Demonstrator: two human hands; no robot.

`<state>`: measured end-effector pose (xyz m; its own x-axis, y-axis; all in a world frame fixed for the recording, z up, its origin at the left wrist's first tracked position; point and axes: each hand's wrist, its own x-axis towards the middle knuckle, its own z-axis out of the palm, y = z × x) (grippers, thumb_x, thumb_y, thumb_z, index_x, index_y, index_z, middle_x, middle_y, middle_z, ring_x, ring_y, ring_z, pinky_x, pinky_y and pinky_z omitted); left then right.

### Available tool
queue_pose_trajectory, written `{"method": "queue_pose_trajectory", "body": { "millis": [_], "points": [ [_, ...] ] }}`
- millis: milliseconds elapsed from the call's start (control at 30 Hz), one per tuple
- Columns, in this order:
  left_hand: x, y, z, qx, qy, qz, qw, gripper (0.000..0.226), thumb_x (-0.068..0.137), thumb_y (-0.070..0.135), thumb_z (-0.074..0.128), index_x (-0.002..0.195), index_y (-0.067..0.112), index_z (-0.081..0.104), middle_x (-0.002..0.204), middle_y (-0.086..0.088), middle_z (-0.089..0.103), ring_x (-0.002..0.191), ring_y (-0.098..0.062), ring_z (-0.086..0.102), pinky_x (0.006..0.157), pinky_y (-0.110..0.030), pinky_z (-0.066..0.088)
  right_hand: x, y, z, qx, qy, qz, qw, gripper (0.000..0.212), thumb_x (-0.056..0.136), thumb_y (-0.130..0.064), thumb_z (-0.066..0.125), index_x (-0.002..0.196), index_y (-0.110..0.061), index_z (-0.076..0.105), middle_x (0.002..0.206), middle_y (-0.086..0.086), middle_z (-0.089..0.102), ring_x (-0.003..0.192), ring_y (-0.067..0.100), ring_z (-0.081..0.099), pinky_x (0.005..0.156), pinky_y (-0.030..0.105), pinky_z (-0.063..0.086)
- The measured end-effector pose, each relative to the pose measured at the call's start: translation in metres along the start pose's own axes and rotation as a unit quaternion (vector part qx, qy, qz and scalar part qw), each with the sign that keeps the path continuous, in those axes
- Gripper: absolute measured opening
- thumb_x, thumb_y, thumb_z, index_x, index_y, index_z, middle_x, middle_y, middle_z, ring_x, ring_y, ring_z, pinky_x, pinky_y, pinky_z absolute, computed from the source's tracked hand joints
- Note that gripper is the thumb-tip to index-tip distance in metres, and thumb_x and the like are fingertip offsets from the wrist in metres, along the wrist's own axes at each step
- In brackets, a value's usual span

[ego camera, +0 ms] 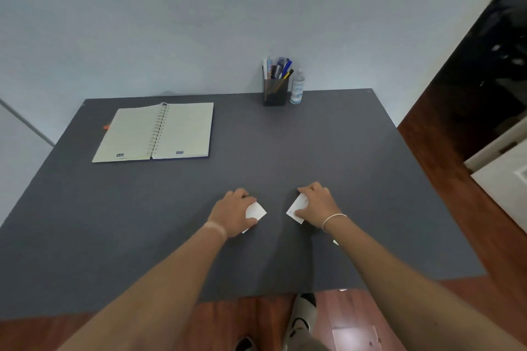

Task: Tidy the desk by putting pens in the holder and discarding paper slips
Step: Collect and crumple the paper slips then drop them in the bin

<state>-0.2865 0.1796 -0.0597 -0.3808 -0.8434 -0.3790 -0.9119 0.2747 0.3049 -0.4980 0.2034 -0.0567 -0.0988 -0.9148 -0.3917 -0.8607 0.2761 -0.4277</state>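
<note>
Both forearms reach forward from the bottom of the view, over a strip of wooden floor [356,319] and a shoe [303,313], onto the dark grey tabletop [328,151]. Each hand rests on its own white paper slip, and the two are near each other at the middle of the near half of the surface. The left hand [232,211] lies palm down with its fingers [241,194] curled over the left paper slip [255,210], whose free corner pokes out toward the right, so the slip sits under and just inboard of that hand. The right hand [316,206], a thin band at its wrist, mirrors this: its fingers [309,188] are bent over the right paper slip [296,208], with the thumb pressing the near edge and the free corner pointing left. Whether either slip is pinched and lifted or merely pressed flat I cannot tell. A further white scrap [335,242] shows just beside the right forearm. No loose pens lie on the surface; the pens [281,67] stand in the holder [275,94] at the far edge, just beside a small clear bottle [297,85]. An open spiral notebook [155,131] lies far left. No bin is in view, so where the slips would go is unclear.
</note>
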Motion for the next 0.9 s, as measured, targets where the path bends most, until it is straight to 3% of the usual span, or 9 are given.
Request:
{"method": "queue_pose_trajectory", "body": {
  "millis": [167,367,533,700,900],
  "points": [
    [-0.003,0.004,0.007,-0.01,0.019,-0.023,1.0,0.043,0.088,0.024,0.053,0.13,0.015,0.049,0.13,-0.009,0.045,0.117,-0.03,0.046,0.098,-0.04,0.044,-0.016,-0.003,0.01,0.001,0.019,0.038,0.999,0.057,0.082,-0.022,0.063,0.135,-0.017,0.043,0.135,0.008,0.039,0.127,0.027,0.034,0.106,0.035,0.036],
    [-0.004,0.007,0.013,-0.089,0.021,-0.068,0.993,0.045,0.087,0.018,0.052,0.132,0.016,0.047,0.124,-0.016,0.048,0.114,-0.036,0.051,0.099,-0.042,0.043,-0.026,0.0,0.015,-0.024,0.041,0.038,0.998,0.046,0.085,-0.026,0.059,0.129,-0.02,0.047,0.131,0.009,0.042,0.124,0.028,0.036,0.101,0.035,0.036],
    [-0.007,0.012,0.011,-0.145,0.03,-0.1,0.984,0.038,0.081,0.014,0.056,0.119,0.016,0.055,0.121,-0.013,0.054,0.113,-0.032,0.052,0.097,-0.038,0.043,-0.025,0.005,0.013,-0.024,0.039,0.013,0.999,0.037,0.083,-0.026,0.062,0.118,-0.017,0.052,0.127,0.007,0.041,0.117,0.028,0.038,0.097,0.033,0.038],
    [-0.008,0.023,0.012,-0.168,0.04,-0.129,0.977,0.027,0.08,0.013,0.056,0.106,0.015,0.06,0.114,-0.012,0.052,0.106,-0.032,0.055,0.093,-0.039,0.045,-0.016,0.003,0.011,0.014,0.021,0.017,1.0,0.046,0.081,-0.016,0.064,0.124,-0.016,0.048,0.131,0.01,0.037,0.119,0.03,0.035,0.1,0.036,0.041],
    [-0.012,0.026,0.007,-0.231,0.052,-0.156,0.959,0.027,0.08,0.016,0.06,0.106,0.018,0.056,0.102,-0.003,0.056,0.088,-0.022,0.053,0.08,-0.032,0.045,-0.009,0.006,0.006,-0.047,0.013,-0.003,0.999,0.038,0.083,-0.026,0.061,0.12,-0.024,0.052,0.127,0.005,0.041,0.118,0.029,0.037,0.095,0.038,0.038]
  ]
}}
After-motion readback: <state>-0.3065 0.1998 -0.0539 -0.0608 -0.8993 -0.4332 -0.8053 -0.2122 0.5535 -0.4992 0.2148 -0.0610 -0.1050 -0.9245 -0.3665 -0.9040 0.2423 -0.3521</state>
